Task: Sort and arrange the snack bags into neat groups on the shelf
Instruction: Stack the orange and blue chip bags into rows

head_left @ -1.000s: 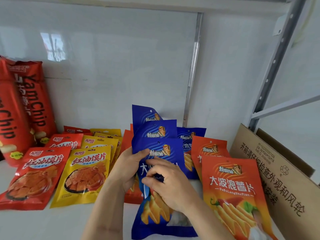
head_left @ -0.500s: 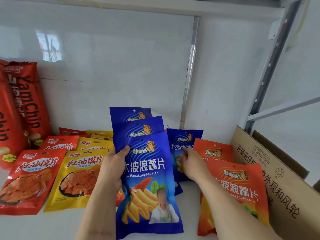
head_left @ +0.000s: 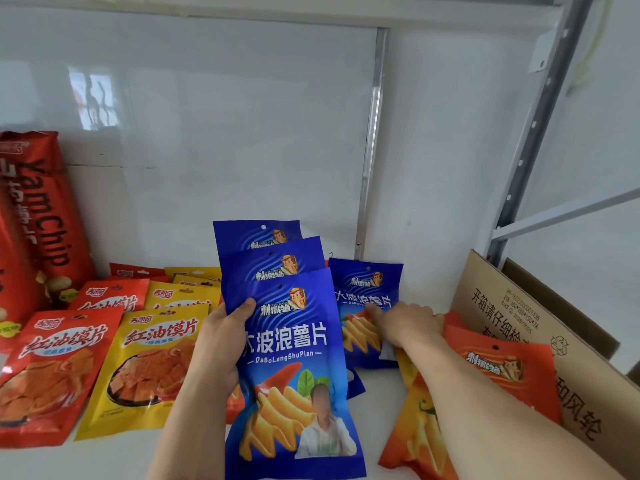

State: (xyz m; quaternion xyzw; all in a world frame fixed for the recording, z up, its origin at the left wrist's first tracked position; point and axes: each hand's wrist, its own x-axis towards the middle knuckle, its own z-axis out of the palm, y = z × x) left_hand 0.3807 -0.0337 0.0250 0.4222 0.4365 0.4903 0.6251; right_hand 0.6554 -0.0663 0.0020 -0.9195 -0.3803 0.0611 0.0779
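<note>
Left hand (head_left: 221, 344) gripping three fanned blue chip bags (head_left: 294, 348), thumb on the front one, held upright above the shelf (head_left: 381, 382); right hand (head_left: 405, 322) laid on a fourth blue bag (head_left: 367, 299) flat on the shelf, fingers extended (grip unclear). Orange chip bags (head_left: 498, 375) under right forearm; red bags (head_left: 55, 368) and yellow bags (head_left: 152, 358) lying in rows at left

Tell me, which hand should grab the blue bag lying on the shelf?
Probably the right hand: its fingers already rest on the lying blue bag. The left hand is busy holding the fanned blue bags.
</note>
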